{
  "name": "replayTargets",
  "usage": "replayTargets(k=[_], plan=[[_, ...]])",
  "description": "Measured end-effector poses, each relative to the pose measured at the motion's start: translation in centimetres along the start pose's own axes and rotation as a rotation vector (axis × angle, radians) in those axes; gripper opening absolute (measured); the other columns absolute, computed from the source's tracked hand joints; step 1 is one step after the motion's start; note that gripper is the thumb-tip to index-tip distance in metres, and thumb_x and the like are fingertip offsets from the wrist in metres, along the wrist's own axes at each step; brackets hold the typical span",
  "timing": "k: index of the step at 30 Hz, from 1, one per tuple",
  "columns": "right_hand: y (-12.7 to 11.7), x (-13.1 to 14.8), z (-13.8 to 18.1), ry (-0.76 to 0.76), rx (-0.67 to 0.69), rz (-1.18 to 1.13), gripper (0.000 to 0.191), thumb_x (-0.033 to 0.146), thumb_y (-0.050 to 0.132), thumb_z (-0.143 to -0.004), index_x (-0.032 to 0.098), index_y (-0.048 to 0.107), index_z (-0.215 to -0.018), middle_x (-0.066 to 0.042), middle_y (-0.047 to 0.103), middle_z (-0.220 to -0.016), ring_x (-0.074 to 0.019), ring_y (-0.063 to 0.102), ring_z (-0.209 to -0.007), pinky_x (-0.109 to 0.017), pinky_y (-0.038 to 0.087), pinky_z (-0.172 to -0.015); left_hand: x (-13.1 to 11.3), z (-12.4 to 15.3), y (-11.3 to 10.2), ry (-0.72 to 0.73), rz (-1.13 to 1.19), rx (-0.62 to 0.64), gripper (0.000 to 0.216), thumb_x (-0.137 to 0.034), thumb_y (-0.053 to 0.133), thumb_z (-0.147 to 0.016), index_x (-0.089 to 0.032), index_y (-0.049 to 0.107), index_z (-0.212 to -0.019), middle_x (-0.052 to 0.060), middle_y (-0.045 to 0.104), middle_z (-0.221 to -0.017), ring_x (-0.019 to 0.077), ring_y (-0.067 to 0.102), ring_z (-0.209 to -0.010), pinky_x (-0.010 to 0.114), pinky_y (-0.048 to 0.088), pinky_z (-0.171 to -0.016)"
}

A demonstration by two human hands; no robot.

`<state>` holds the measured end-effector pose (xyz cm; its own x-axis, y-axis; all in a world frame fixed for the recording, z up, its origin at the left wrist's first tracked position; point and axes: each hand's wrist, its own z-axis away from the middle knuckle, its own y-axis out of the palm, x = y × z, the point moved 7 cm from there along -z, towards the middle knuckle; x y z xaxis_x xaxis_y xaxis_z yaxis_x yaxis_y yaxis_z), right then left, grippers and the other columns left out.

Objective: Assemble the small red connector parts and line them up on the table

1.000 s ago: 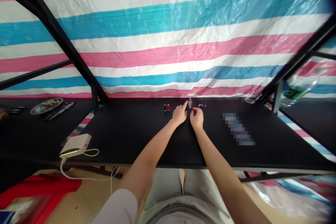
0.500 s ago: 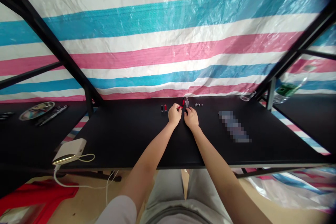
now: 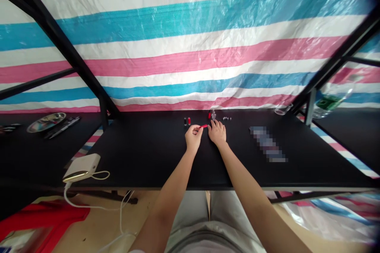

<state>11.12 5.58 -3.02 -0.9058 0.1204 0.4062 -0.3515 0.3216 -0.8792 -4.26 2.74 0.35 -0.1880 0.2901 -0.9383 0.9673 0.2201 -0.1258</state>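
Note:
My left hand (image 3: 193, 139) pinches a small slim red tube (image 3: 204, 126) between thumb and fingertips, just above the black table or on it; I cannot tell which. Beside it my right hand (image 3: 217, 132) lies palm down, fingers stretched forward and holding nothing visible. Its fingertips are close to a cluster of small clear pieces (image 3: 213, 114), with another red piece (image 3: 209, 115) against the cluster's left side. Beyond my left hand, a short black tube (image 3: 185, 121) and a short red tube (image 3: 189, 121) stand upright side by side. Several tiny shiny pieces (image 3: 227, 118) form a row to the right.
On the black table (image 3: 142, 146) are a white box-shaped device (image 3: 81, 167) with a cable at left and a blurred flat packet (image 3: 268, 144) at right. A clear cup (image 3: 283, 108) stands near the right frame post. Striped sheeting (image 3: 190, 63) hangs behind.
My left hand has drawn back toward me and slightly left with the red tube, which shows more fully. My right hand stays nearly in place. The whole view has shifted slightly.

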Motion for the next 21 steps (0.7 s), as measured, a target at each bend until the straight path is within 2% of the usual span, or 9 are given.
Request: replayTargets(k=[3, 6, 9, 11, 14, 17, 21], plan=[[-0.9, 0.4, 0.4, -0.06, -0.095, -0.056, 0.039, 0.034, 0.035, -0.088, 0.018, 0.05, -0.12, -0.011, 0.047, -0.127, -0.0277, 0.038, -0.117, -0.046, 0.027, -0.096, -0.4, 0.1, 0.0, 0.016, 0.006, -0.005, 0.018, -0.034, 0.061, -0.07, -0.018, 0.061, -0.08, 0.003, 0.064, -0.075, 0.0108, 0.057, -0.061, 0.022, 0.045, -0.06], [-2.8, 1.0, 1.2, -0.144, -0.26, -0.185, 0.035, 0.031, 0.032, -0.089, 0.017, 0.054, -0.111, -0.013, 0.053, -0.114, -0.0239, 0.048, -0.103, -0.04, 0.036, -0.087, -0.1, 0.0, -0.2, 0.0, 0.029, -0.033, 0.02, -0.034, 0.061, -0.071, -0.017, 0.061, -0.08, 0.003, 0.063, -0.074, 0.0103, 0.056, -0.059, 0.022, 0.045, -0.059], [-4.8, 1.5, 2.1, -0.233, -0.396, -0.33, 0.029, 0.034, 0.035, -0.088, 0.017, 0.057, -0.097, -0.011, 0.058, -0.098, -0.0202, 0.052, -0.09, -0.035, 0.041, -0.08, 0.7, -0.2, -0.7, -0.031, 0.087, -0.083, 0.023, -0.037, 0.061, -0.071, -0.017, 0.061, -0.082, 0.003, 0.062, -0.073, 0.0104, 0.056, -0.06, 0.022, 0.045, -0.059], [-5.4, 1.5, 2.5, -0.255, -0.427, -0.417, 0.026, 0.035, 0.038, -0.087, 0.017, 0.056, -0.088, -0.008, 0.059, -0.086, -0.0179, 0.054, -0.08, -0.033, 0.042, -0.076, 1.2, -0.5, -0.9, -0.053, 0.14, -0.103, 0.026, -0.038, 0.061, -0.07, -0.016, 0.061, -0.083, 0.004, 0.062, -0.074, 0.0112, 0.057, -0.063, 0.022, 0.045, -0.06], [-5.2, 1.4, 2.7, -0.241, -0.365, -0.536, 0.023, 0.035, 0.038, -0.087, 0.018, 0.053, -0.09, -0.005, 0.059, -0.081, -0.0157, 0.055, -0.073, -0.03, 0.044, -0.071, 1.8, -0.7, -1.0, -0.086, 0.204, -0.122, 0.028, -0.039, 0.063, -0.069, -0.015, 0.061, -0.084, 0.005, 0.063, -0.076, 0.0127, 0.059, -0.068, 0.023, 0.046, -0.061], [-4.7, 1.8, 2.7, -0.241, -0.264, -0.603, 0.026, 0.036, 0.036, -0.087, 0.019, 0.051, -0.1, -0.006, 0.061, -0.085, -0.0158, 0.058, -0.077, -0.028, 0.045, -0.071, 1.8, -0.8, -1.3, -0.108, 0.237, -0.142, 0.03, -0.04, 0.062, -0.068, -0.015, 0.061, -0.085, 0.005, 0.062, -0.075, 0.0129, 0.059, -0.068, 0.023, 0.047, -0.059], [-4.5, 2.5, 2.9, -0.288, -0.158, -0.641, 0.029, 0.037, 0.033, -0.088, 0.019, 0.052, -0.1, -0.005, 0.061, -0.083, -0.0152, 0.059, -0.074, -0.027, 0.046, -0.071, 1.5, -0.5, -1.6, -0.119, 0.254, -0.16, 0.031, -0.04, 0.062, -0.069, -0.014, 0.06, -0.085, 0.004, 0.062, -0.074, 0.0132, 0.06, -0.068, 0.023, 0.047, -0.058]])
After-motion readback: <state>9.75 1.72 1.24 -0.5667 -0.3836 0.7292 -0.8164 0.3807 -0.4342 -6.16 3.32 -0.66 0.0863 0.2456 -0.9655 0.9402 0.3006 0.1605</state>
